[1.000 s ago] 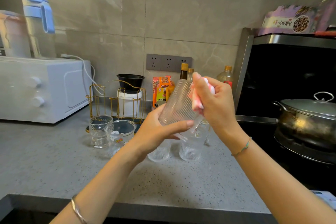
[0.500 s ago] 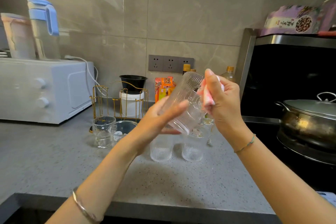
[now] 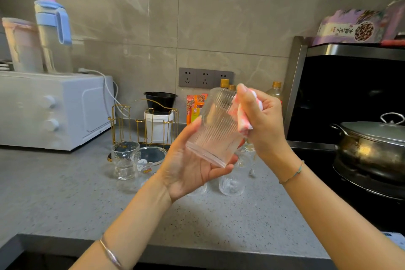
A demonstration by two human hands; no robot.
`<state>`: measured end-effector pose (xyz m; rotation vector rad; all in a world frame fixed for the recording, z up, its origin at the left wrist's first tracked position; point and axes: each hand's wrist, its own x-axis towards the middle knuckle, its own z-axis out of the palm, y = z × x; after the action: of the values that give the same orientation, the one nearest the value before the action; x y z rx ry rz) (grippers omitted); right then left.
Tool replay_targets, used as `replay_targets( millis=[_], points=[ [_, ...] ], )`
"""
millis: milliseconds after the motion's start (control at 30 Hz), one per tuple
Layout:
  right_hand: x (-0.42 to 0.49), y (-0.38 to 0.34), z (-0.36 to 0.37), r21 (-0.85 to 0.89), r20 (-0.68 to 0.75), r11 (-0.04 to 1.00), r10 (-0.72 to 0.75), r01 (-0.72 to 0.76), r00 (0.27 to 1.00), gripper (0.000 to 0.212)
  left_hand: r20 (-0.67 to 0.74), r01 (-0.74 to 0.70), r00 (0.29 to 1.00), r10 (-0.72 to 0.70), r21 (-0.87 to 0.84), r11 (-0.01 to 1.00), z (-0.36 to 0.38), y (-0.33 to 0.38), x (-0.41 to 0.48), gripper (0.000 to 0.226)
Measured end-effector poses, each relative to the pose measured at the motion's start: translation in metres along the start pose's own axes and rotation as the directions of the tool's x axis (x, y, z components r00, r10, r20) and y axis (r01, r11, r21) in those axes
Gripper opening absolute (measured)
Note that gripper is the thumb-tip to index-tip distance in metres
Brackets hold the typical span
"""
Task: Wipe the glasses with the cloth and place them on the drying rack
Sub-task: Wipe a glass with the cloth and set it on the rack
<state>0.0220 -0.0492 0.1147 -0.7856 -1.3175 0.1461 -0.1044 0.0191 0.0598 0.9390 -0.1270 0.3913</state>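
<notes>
Left hand [image 3: 190, 166]: held above the bench [image 3: 65, 193], palm turned up; the ribbed glass [image 3: 215, 125] is gripped at its lower end, thumb on one side, fingers curled beneath.
Ribbed glass: tilted in mid-air between both hands.
Right hand [image 3: 263, 120]: held up, fingers pointing upward; the pink-and-white cloth [image 3: 243, 116] is clutched and pressed against the glass's upper side.
Drying rack [image 3: 122, 120]: gold wire, stood at the bench's back, apart from the held glass.

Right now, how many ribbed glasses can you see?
3. One ribbed glass in the left hand, against the cloth; two stand on the counter behind it, one plain, one mostly hidden. Others may be hidden.
</notes>
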Motion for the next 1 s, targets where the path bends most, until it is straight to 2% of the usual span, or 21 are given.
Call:
replay_targets(
  millis=[67,133,167,233,267,300,400,433,467,533,567,600,633,667,700,767,833,867,933,967,1000],
  points=[
    [0.001,0.002,-0.004,-0.008,-0.062,0.999,0.048,-0.049,0.997,0.051,-0.082,-0.038,0.995,0.050,0.147,0.988,0.001,0.004,0.002,0.088],
    [0.003,0.005,-0.008,-0.034,-0.107,0.999,0.035,-0.039,0.994,0.058,-0.162,-0.106,0.968,0.194,0.437,0.893,0.005,0.006,0.004,0.089],
    [0.003,0.005,-0.008,-0.038,-0.118,0.999,0.025,-0.030,0.993,0.060,-0.175,-0.135,0.939,0.297,0.608,0.782,0.006,0.005,0.004,0.085],
    [0.003,0.005,-0.007,-0.032,-0.128,0.999,0.015,-0.019,0.992,0.061,-0.122,-0.177,0.843,0.524,0.857,0.484,0.006,0.000,0.004,0.075],
    [0.003,0.005,-0.006,-0.029,-0.135,0.999,0.013,-0.017,0.991,0.060,-0.077,-0.200,0.795,0.601,0.903,0.380,0.005,-0.003,0.005,0.074],
    [0.002,0.006,-0.004,-0.028,-0.143,0.999,0.012,-0.017,0.990,0.060,-0.050,-0.232,0.769,0.637,0.907,0.352,0.004,-0.004,0.006,0.074],
    [-0.002,0.008,-0.001,-0.055,-0.142,0.998,0.010,-0.018,0.990,0.059,-0.079,-0.259,0.795,0.601,0.852,0.455,0.003,0.000,0.003,0.071],
    [-0.003,0.009,-0.001,-0.064,-0.134,0.998,0.009,-0.018,0.991,0.059,-0.120,-0.241,0.818,0.562,0.816,0.526,0.003,0.002,0.002,0.071],
    [-0.005,0.009,-0.001,-0.062,-0.123,0.998,0.012,-0.020,0.992,0.058,-0.188,-0.218,0.847,0.497,0.730,0.648,0.003,0.003,0.002,0.071],
    [-0.008,0.008,-0.001,-0.040,-0.088,0.999,0.006,-0.009,0.996,0.052,-0.270,-0.141,0.931,0.247,0.357,0.923,0.001,0.001,0.001,0.077],
    [-0.008,0.008,-0.001,-0.036,-0.064,0.999,-0.006,0.004,0.998,0.049,-0.237,-0.085,0.965,0.112,0.121,0.989,0.001,-0.001,0.000,0.082],
    [-0.008,0.008,-0.002,-0.042,-0.044,0.999,-0.015,0.013,0.999,0.047,-0.180,-0.027,0.984,0.014,-0.068,0.997,0.000,-0.002,-0.001,0.084],
    [-0.009,0.009,-0.002,-0.056,-0.034,0.998,-0.013,0.011,0.999,0.048,-0.143,0.016,0.989,-0.042,-0.175,0.984,-0.003,-0.004,-0.001,0.084],
    [-0.009,0.011,-0.003,-0.065,-0.045,0.998,0.003,-0.005,0.999,0.049,-0.129,0.044,0.989,-0.069,-0.192,0.980,-0.005,-0.004,-0.001,0.081],
    [-0.010,0.014,-0.005,-0.064,-0.074,0.997,0.029,-0.033,0.997,0.049,-0.145,0.055,0.987,-0.074,-0.130,0.990,-0.006,-0.005,0.000,0.079],
    [-0.010,0.018,-0.008,-0.047,-0.139,0.995,0.084,-0.092,0.987,0.053,-0.252,0.026,0.968,0.002,0.107,0.994,-0.005,-0.007,0.005,0.082],
    [-0.009,0.019,-0.009,-0.058,-0.163,0.994,0.082,-0.093,0.983,0.055,-0.311,-0.052,0.931,0.191,0.405,0.913,-0.004,-0.011,0.009,0.098],
    [-0.008,0.019,-0.008,-0.065,-0.167,0.994,0.073,-0.085,0.983,0.055,-0.298,-0.098,0.902,0.312,0.563,0.821,-0.004,-0.014,0.010,0.104],
    [-0.006,0.018,-0.006,-0.062,-0.173,0.995,0.071,-0.083,0.982,0.055,-0.190,-0.166,0.813,0.551,0.830,0.532,-0.008,-0.019,0.011,0.095],
    [-0.005,0.018,-0.005,-0.058,-0.175,0.995,0.072,-0.084,0.982,0.055,-0.136,-0.184,0.767,0.627,0.889,0.419,-0.009,-0.021,0.010,0.085],
    [-0.005,0.018,-0.004,-0.057,-0.175,0.995,0.070,-0.081,0.982,0.055,-0.105,-0.208,0.737,0.668,0.905,0.371,-0.008,-0.021,0.009,0.076]
  ],
)
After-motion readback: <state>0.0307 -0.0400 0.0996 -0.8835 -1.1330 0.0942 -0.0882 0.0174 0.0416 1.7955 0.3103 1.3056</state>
